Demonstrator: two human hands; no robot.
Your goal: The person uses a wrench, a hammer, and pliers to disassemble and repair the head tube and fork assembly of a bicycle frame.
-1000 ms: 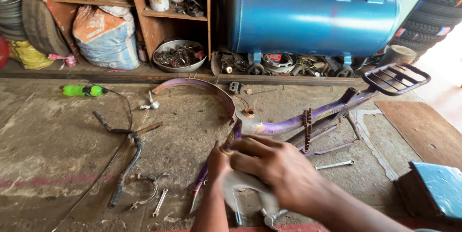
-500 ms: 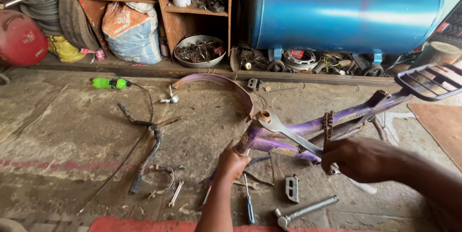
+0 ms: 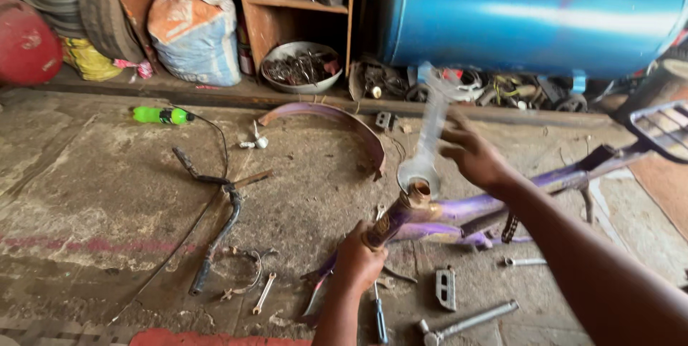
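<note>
A purple bicycle frame [image 3: 494,206] lies on the concrete floor, its rusty head tube [image 3: 401,217] pointing up towards me. My left hand [image 3: 356,263] grips the lower end of that tube. My right hand [image 3: 473,156] holds a large silver wrench [image 3: 428,141], blurred, with its ring end sitting at the top of the head tube. The frame's rear rack [image 3: 659,131] reaches to the right edge.
A purple mudguard [image 3: 337,120], black handlebars [image 3: 215,206], a green bottle [image 3: 161,115], a small spanner [image 3: 263,294], a screwdriver [image 3: 380,317] and a socket bar [image 3: 469,321] lie around. Behind stand a blue tank [image 3: 530,16], wooden shelves, a bowl of parts [image 3: 301,66], a sack and tyres.
My right hand picked up the big wrench and raised it to the top of the head tube. My left hand stayed on the tube. The camera has come closer.
</note>
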